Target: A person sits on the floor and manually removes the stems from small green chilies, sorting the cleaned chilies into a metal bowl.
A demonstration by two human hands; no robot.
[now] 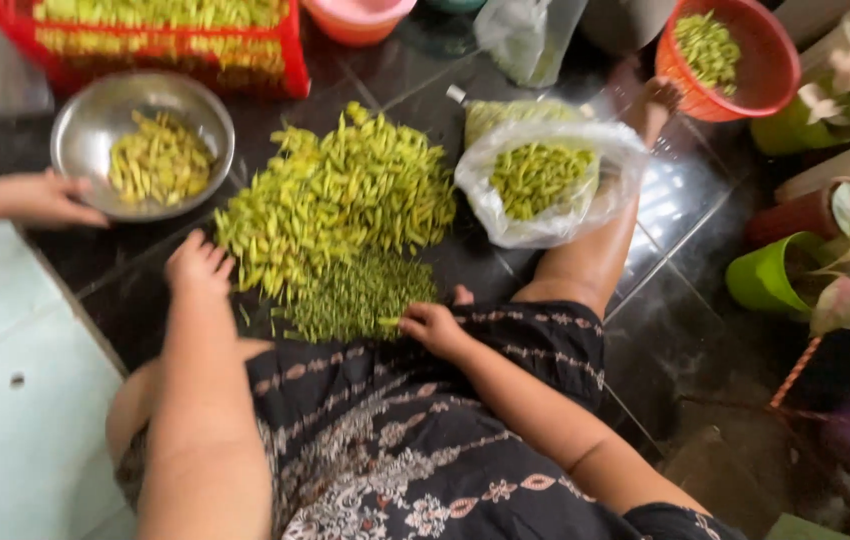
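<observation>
Pinching a bud, axis left-right, in right hand.

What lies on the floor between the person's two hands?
In the head view, a small green heap lies between the left hand and right hand.

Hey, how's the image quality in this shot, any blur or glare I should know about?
Head view: the left hand and right hand look soft with motion blur; the pile of yellow-green buds is fairly sharp; white glare streaks the dark glossy floor tiles right of the plastic bag; the steel bowl shows soft reflections; lighting is even, shadows faint.
</observation>
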